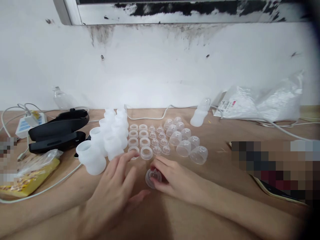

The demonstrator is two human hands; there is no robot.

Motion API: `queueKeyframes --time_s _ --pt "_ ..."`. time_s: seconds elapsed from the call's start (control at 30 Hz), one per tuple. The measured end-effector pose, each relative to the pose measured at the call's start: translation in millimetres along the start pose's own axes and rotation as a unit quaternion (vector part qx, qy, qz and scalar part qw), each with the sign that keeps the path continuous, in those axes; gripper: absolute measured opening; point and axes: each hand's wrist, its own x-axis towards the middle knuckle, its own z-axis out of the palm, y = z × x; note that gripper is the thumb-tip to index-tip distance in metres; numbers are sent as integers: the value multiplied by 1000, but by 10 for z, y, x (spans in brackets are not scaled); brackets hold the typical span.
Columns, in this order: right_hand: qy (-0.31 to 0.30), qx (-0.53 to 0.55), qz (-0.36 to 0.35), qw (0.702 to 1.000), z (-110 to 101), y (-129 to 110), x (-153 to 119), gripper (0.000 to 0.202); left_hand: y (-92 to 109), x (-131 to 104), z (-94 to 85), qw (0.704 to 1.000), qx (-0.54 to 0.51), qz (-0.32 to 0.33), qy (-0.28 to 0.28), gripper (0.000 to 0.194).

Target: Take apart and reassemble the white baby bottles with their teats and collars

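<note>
The right hand [173, 176] pinches the clear round piece [149, 180]; the left hand [115, 183] (spread, seemingly empty) lies left of it.

Pinches a clear teat with a ringed base [149, 179] in the right hand [175, 177], close to the brown tabletop [222, 160]. Extends the left hand [113, 185] to a white ring [133, 147], touching or just above, hard to tell. Shows beyond, from left to right, white bottles [111, 145], more rings [146, 157], small teats [164, 149], clear domed caps [183, 149]; farther right, a clear-topped bottle [197, 117].
</note>
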Motion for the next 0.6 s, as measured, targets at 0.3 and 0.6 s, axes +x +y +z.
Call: queueKeyframes --time_s 0.3,0.6 --pt "64 63 27 996 100 72 22 7 32 233 309 947 -250 -103 -173 33" --pt "168 75 134 974 7 288 -38 9 -16 189 316 975 -141 -81 -152 32"
